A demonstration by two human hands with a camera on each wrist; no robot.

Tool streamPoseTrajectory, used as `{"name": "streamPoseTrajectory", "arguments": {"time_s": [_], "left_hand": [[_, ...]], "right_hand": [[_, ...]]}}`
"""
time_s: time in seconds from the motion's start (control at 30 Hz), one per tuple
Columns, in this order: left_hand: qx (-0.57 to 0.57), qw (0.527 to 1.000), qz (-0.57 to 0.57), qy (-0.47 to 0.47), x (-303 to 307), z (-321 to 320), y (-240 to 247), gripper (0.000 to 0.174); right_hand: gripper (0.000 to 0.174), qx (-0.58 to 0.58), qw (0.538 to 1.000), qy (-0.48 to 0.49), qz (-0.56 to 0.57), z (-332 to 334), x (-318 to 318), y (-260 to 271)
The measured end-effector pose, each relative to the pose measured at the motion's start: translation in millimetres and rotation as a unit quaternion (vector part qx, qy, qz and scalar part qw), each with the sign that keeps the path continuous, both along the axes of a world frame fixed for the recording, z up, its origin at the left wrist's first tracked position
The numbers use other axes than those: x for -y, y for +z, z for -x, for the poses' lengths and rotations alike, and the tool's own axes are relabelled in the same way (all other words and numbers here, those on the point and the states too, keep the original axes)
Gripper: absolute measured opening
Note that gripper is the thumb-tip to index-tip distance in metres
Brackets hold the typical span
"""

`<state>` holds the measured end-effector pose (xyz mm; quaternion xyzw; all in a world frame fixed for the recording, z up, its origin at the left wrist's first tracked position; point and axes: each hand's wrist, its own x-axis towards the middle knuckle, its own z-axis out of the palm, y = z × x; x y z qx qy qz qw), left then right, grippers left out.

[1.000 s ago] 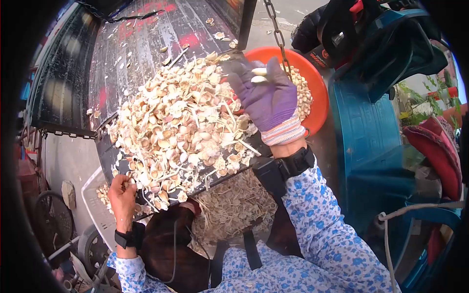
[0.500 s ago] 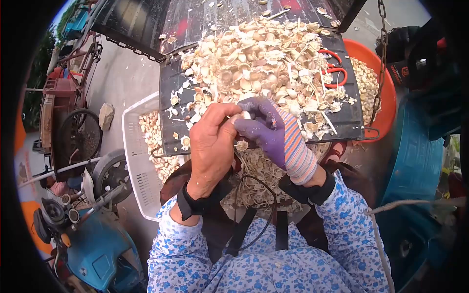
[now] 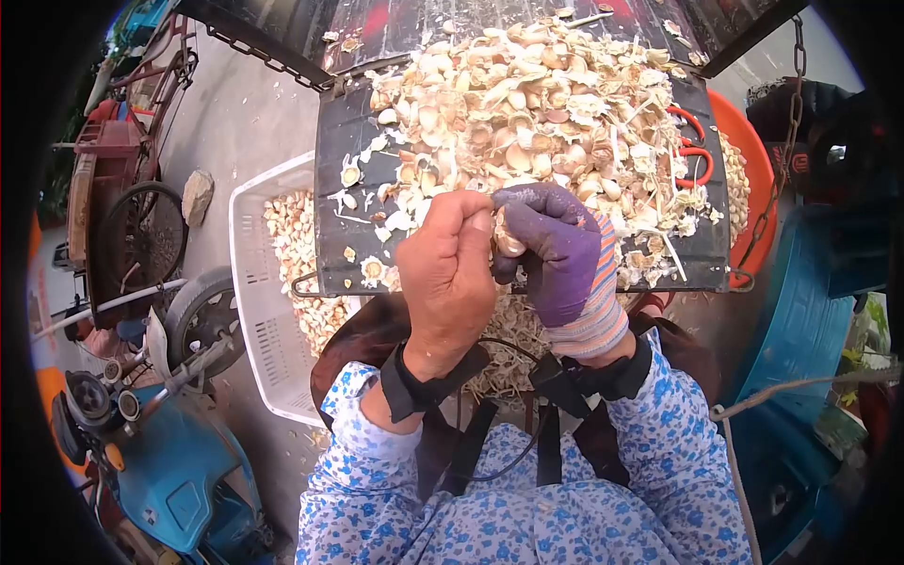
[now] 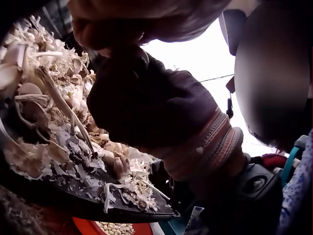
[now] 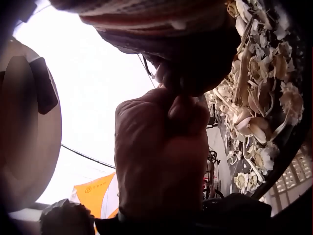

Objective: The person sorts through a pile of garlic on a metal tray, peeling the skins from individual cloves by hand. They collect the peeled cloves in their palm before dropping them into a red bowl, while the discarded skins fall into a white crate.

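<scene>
In the head view both hands meet over the near edge of a black tailgate (image 3: pixel 341 221). My bare left hand (image 3: pixel 450 268) has its thumb and curled index finger at a garlic clove (image 3: pixel 508 237). A purple glove with a striped cuff covers my right hand (image 3: pixel 560 254), which pinches the same clove from the other side. The gloved fingers partly hide the clove. Beyond the hands lies a heap of garlic cloves and papery skins (image 3: pixel 527 113). Both wrist views show the hands touching at the fingertips, dark against a bright sky.
Red-handled scissors (image 3: pixel 699 160) lie at the heap's right side. An orange basin (image 3: pixel 761 179) of cloves stands right of the tailgate, near a hanging chain (image 3: pixel 791 141). At left is a white basket (image 3: pixel 247 254) with cloves, beside a blue motor vehicle (image 3: pixel 179 480).
The right hand has come from near the orange basin, where it held white cloves, to meet the left hand. The left hand has left the heap's near-left corner. Both now work on one clove.
</scene>
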<state>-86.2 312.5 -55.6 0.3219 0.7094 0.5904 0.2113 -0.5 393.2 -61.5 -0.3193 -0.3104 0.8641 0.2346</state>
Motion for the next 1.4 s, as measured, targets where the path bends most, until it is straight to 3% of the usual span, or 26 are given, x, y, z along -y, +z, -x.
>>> {"name": "streamPoseTrajectory", "arguments": {"time_s": [0.13, 0.17, 0.23, 0.33, 0.4, 0.43, 0.57, 0.77, 0.87, 0.93, 0.97, 1.0, 1.07, 1.1, 1.2, 1.23, 1.3, 1.33, 1.4], "left_hand": [[0.211, 0.976, -0.04, 0.041, -5.3, 6.0, 15.7, 0.008], [0.205, 0.977, -0.038, 0.042, -1.9, 10.4, 16.6, 0.01], [0.078, 0.997, 0.018, -0.004, 7.4, 20.9, 18.8, 0.009], [-0.093, 0.99, 0.095, -0.037, 16.5, 30.5, 16.3, 0.013], [-0.035, 0.996, 0.077, -0.006, 12.6, 22.8, 16.1, 0.015], [0.092, 0.992, 0.089, -0.012, 10.0, 15.0, 22.6, 0.017], [0.125, 0.99, 0.032, -0.051, 0.5, -0.5, 16.4, 0.012], [0.09, 0.99, 0.056, -0.097, 3.6, -6.7, 8.8, 0.014], [0.222, 0.972, -0.006, -0.078, 1.5, -9.2, 8.4, 0.02], [0.382, 0.92, -0.074, -0.035, -4.5, -12.9, 10.4, 0.028], [0.456, 0.883, -0.109, -0.009, -6.1, -13.5, 11.4, 0.032], [0.466, 0.879, -0.096, 0.0, -5.9, -12.0, 11.7, 0.034], [0.488, 0.87, -0.073, 0.016, -3.7, -6.3, 12.3, 0.039], [0.54, 0.835, -0.105, -0.022, 6.3, 1.7, 16.3, 0.026], [0.522, 0.852, -0.042, -0.013, 41.6, 25.7, 12.1, 0.019], [0.513, 0.855, -0.073, -0.009, 50.0, 31.9, 18.9, 0.019], [0.454, 0.884, -0.091, 0.066, 74.2, 53.9, 37.4, 0.016], [0.408, 0.902, -0.11, 0.085, 94.4, 75.1, 39.8, 0.014], [0.22, 0.964, 0.006, 0.15, 136.8, 118.0, 42.2, 0.016]], "right_hand": [[0.022, -0.049, 0.998, 0.003, 0.04, 3.0, -4.3, -1.5], [0.022, -0.041, 0.999, 0.009, 0.023, 3.0, -6.4, 1.5], [0.024, -0.026, 0.999, 0.019, -0.008, 1.6, -10.7, 7.5], [0.027, 0.013, 0.996, 0.012, -0.089, 1.2, -14.0, 4.8], [0.028, 0.021, 0.992, -0.009, -0.128, 1.8, -10.4, 2.8], [0.027, 0.032, 0.988, -0.02, -0.147, 2.6, -8.3, 3.4], [0.025, 0.034, 0.978, -0.066, -0.194, 2.6, -4.0, -2.2], [0.021, 0.053, 0.986, -0.048, -0.147, -4.8, -11.2, -1.8], [0.018, 0.053, 0.983, -0.076, -0.156, -2.0, -8.7, -3.0], [0.018, 0.064, 0.981, -0.041, -0.18, -6.5, -4.9, 7.9], [0.019, 0.068, 0.966, -0.021, -0.25, -6.1, -3.4, 7.9], [0.019, 0.071, 0.945, -0.007, -0.318, -5.8, -1.7, 8.0], [0.021, 0.07, 0.827, 0.013, -0.557, -3.4, -3.2, -3.1], [0.028, 0.084, 0.815, 0.042, -0.572, -3.1, -1.3, -1.3], [0.035, 0.031, 0.901, 0.088, -0.424, -0.5, 9.5, 7.1], [0.042, 0.006, 0.909, 0.121, -0.398, 0.8, 9.4, 11.5], [0.042, 0.0, 0.922, 0.082, -0.378, 6.7, 10.4, 0.1], [0.041, -0.002, 0.928, 0.062, -0.367, 9.1, 9.9, -5.3], [0.038, 0.017, 0.956, 0.056, -0.287, 9.4, 5.2, -3.1]]}}
